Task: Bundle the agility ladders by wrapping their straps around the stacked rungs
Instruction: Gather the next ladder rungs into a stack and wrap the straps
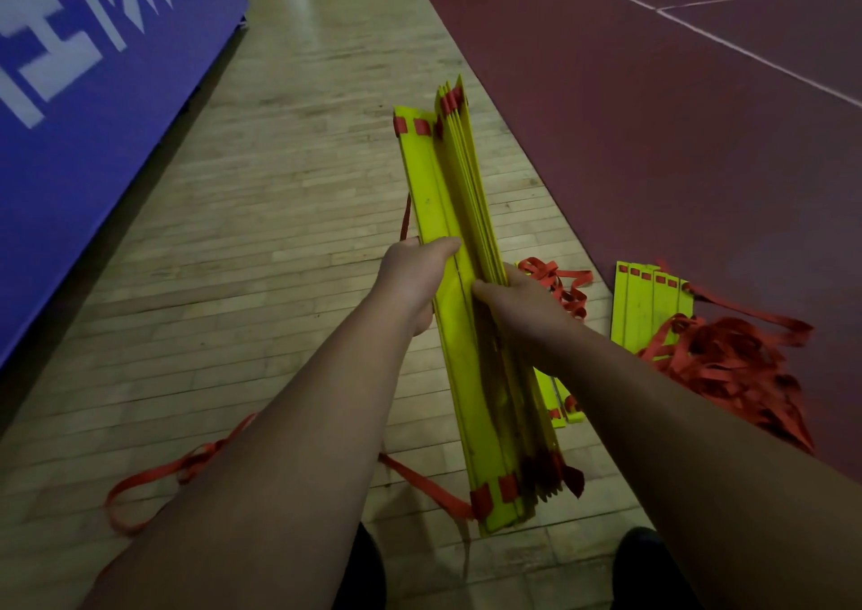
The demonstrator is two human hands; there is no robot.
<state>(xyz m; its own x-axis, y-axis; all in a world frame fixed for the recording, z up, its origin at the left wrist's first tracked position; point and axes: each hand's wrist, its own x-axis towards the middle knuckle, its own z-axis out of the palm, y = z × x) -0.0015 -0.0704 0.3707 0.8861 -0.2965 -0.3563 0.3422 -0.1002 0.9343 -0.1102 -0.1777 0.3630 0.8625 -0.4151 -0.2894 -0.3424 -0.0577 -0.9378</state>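
I hold a stack of yellow ladder rungs (459, 180) lengthwise in front of me, above the floor. My left hand (413, 273) grips its left side at the middle, thumb on top. My right hand (515, 299) grips the right side, fingers curled round the stack. Red strap tabs show at both ends of the rungs. A loose red strap (158, 474) trails from the near end down to the floor at the left, partly hidden by my left forearm. A short stretch of strap hangs behind the stack by my left hand.
On the floor at the right lies a second set of yellow rungs (648, 306) in a tangle of red straps (737, 367). A blue padded wall (93, 119) runs along the left. Wooden floor (280, 189) below, dark red court (653, 119) to the right. My shoes (643, 558) show at the bottom.
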